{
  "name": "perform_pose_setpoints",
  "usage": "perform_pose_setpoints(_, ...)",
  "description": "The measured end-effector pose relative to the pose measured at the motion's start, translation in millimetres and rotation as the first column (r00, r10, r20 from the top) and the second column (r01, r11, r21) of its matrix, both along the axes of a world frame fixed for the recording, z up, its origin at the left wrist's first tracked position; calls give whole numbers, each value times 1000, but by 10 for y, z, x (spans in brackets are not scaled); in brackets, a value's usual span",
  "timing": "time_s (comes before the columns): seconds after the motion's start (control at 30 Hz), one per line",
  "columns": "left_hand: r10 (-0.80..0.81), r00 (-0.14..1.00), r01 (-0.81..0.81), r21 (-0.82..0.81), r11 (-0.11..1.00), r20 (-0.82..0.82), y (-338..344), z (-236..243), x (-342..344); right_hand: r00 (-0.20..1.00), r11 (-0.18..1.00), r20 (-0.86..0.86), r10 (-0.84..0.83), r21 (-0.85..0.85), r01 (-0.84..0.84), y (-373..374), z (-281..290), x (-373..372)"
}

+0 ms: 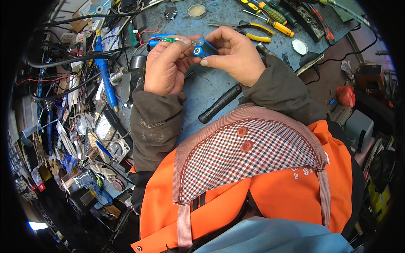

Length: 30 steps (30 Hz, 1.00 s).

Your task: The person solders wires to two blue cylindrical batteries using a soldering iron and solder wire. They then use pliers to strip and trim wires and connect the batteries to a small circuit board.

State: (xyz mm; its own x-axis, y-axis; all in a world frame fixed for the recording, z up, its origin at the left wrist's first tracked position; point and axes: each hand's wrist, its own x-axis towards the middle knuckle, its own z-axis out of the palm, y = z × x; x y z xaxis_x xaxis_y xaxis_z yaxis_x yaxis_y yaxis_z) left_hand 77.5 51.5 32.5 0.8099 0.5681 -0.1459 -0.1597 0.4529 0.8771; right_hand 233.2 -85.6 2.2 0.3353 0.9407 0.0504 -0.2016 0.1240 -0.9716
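Above the workbench, my right hand [241, 55] grips a pair of blue cylindrical battery cells [205, 48] between thumb and fingers, their round ends turned to the left. My left hand [165, 66] is pinched close to those ends, on a small green circuit board [168, 39] with a bright metal strip. Red wires [148, 41] run off the board to the left. Another blue object [163, 36], partly hidden, shows behind my left fingers. The two hands nearly meet, and the exact contact between strip and cells is too small to tell.
A black-handled tool [220, 103] lies below my hands. Yellow-handled pliers [253, 33], screwdrivers [280, 28] and a round white lid [299, 46] lie at the far right; a shallow tin [196, 11] sits at the back. Leftward, a blue soldering iron [104, 69] stands among tangled cables and clutter.
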Motion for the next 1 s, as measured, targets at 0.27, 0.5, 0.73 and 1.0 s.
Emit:
perform_pose_setpoints(0.27,-25,998,24,-14,1000,-59,-19,-26,11,990,995,104,-95,4,95,33,-91,-20)
perform_pose_setpoints(0.5,-35,994,31,-45,999,-102,-50,-46,6,844,976,498,-199,26,214,41,-213,-14)
perform_pose_setpoints(0.73,-24,992,14,-78,997,-127,-108,-62,32,685,963,703,-190,-4,271,-35,-56,-38)
perform_pose_setpoints(1.0,27,984,-44,-89,995,-177,-173,-63,62,634,962,740,-225,66,265,-41,-94,-31)
